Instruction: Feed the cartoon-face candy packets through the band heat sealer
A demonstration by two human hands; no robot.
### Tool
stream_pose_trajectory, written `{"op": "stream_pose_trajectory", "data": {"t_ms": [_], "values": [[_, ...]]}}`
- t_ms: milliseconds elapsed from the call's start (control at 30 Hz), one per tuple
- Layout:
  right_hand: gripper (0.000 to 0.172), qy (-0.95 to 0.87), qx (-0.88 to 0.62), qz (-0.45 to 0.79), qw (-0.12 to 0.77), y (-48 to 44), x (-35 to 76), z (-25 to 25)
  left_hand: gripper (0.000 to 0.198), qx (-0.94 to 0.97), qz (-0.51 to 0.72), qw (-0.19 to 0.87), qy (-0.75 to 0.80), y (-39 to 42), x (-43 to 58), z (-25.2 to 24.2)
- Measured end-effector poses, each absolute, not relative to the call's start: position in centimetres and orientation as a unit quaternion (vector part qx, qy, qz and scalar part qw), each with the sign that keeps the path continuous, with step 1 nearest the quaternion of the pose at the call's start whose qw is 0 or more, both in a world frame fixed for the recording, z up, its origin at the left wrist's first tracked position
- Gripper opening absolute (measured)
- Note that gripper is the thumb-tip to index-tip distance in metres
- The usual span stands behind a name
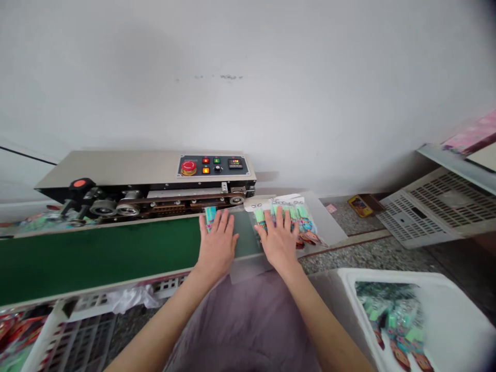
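Observation:
My left hand lies flat with its fingers stretched forward, over a small clear packet with a blue and pink piece at the right end of the green conveyor belt. Most of that packet is hidden under the hand. My right hand rests, fingers spread, on a row of clear plastic packets holding mint-green and printed pieces. These overlap on a translucent sheet beside the belt. Behind the belt stands a band sealing machine with lit buttons and a red stop knob.
At lower right is a white foam box with more such packets inside. Plastic crates stand at the right, near a small yellow and brown box. Below the belt at left is a crate beside coloured packets. A wall rises behind.

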State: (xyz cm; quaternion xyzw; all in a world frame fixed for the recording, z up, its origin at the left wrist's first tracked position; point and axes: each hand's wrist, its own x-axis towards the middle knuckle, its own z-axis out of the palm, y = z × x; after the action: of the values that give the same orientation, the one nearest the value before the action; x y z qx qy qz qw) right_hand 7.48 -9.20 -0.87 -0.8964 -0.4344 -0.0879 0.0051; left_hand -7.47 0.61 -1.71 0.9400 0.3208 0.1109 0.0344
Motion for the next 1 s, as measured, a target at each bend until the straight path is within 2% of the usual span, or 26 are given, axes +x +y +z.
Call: {"op": "stream_pose_trajectory", "data": {"t_ms": [200,400,567,800,1000], "values": [[0.050,-0.427,-0.900,-0.084,-0.003,-11.0,9.6,1.6,0.052,0.968,0.114,0.093,0.205,-2.5,-3.2,-1.1],[0.051,-0.417,-0.903,-0.086,-0.054,-12.7,11.8,0.6,0.056,0.977,0.116,0.073,0.166,-1.1,-1.6,-3.4],[0.050,-0.428,-0.896,-0.118,-0.025,-11.7,10.7,-0.4,0.055,0.981,0.103,0.047,0.157,1.8,-5.0,-3.4],[0.049,-0.486,-0.868,-0.095,0.034,-8.4,8.1,-0.2,0.050,0.971,0.085,0.034,0.221,2.2,-6.7,-0.6],[0.049,-0.445,-0.887,-0.121,-0.006,-10.3,10.6,0.6,0.052,0.981,0.118,0.074,0.137,-0.3,-3.0,-1.5]]}}
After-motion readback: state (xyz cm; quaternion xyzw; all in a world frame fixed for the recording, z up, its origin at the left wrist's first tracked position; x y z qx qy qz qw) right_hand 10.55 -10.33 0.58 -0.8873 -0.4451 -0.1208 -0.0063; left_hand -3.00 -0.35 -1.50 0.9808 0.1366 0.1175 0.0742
